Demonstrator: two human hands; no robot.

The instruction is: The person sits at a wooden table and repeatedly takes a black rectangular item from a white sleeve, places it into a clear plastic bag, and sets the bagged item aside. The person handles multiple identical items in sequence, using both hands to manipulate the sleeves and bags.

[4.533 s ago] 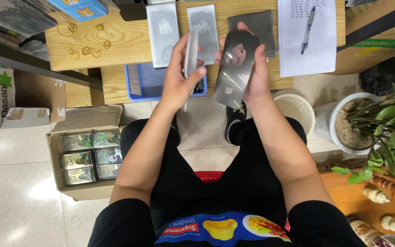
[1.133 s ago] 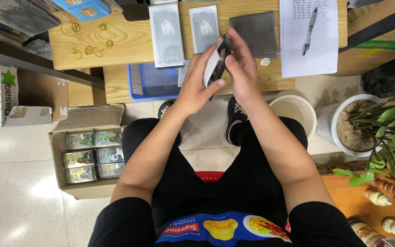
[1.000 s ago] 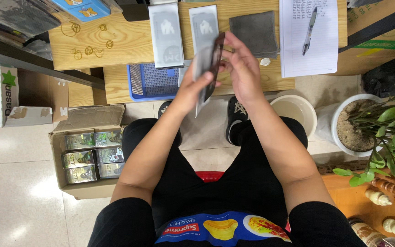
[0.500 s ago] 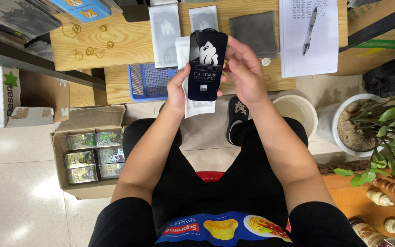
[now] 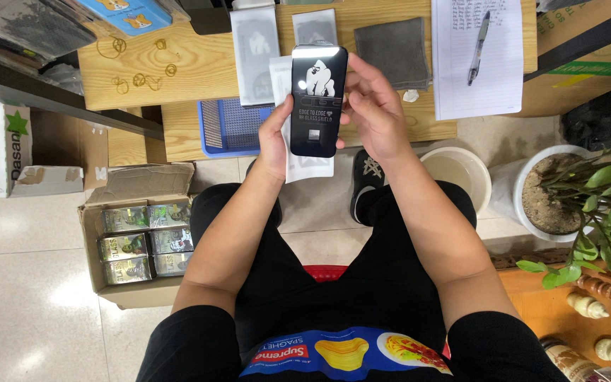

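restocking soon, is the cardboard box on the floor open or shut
Open: the cardboard box has its flaps folded back, showing rows of small packets inside.

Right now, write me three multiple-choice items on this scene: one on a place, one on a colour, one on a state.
1. Where does the pen lie?
A. on the paper sheet
B. in the blue tray
C. on the floor

2. What colour is the cloth on the table?
A. red
B. grey
C. yellow

3. How is the cardboard box on the floor?
A. taped shut
B. crushed flat
C. open, packs inside

Answers: 1 A, the pen rests across the written sheet. 2 B, it is a grey square. 3 C, flaps are up and packs show.
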